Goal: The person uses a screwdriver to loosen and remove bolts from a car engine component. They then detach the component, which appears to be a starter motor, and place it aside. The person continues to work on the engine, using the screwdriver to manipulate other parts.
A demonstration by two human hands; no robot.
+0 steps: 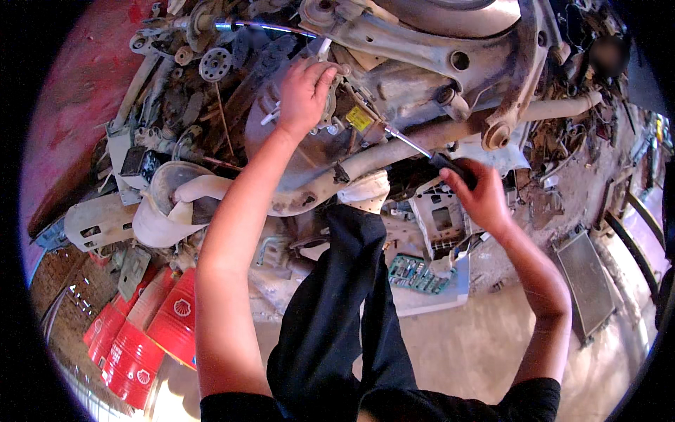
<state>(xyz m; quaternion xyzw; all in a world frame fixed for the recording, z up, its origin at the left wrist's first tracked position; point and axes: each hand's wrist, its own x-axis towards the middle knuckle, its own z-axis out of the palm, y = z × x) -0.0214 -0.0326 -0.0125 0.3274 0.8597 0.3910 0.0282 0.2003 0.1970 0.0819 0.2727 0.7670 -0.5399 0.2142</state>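
Note:
My right hand (485,193) is closed round the black handle of a screwdriver (411,143). Its bright shaft slants up and left, and the tip meets a dirty metal assembly (337,105) beside a yellow label (359,119). On the upper left part of that assembly, my left hand (302,98) grips with curled fingers; the fingertips are partly hidden. A white plastic piece (324,49) sticks up just beyond these fingers. Below the assembly runs a long rusty exhaust pipe (380,158), passing between my two hands.
Large suspension arms (422,49) lie across the far side of the scrap heap. A muffler (165,214) sits left, with red drums (140,344) nearer me. My shoe (367,191) rests against the heap. A green circuit board (420,274) and a radiator (585,285) are at right.

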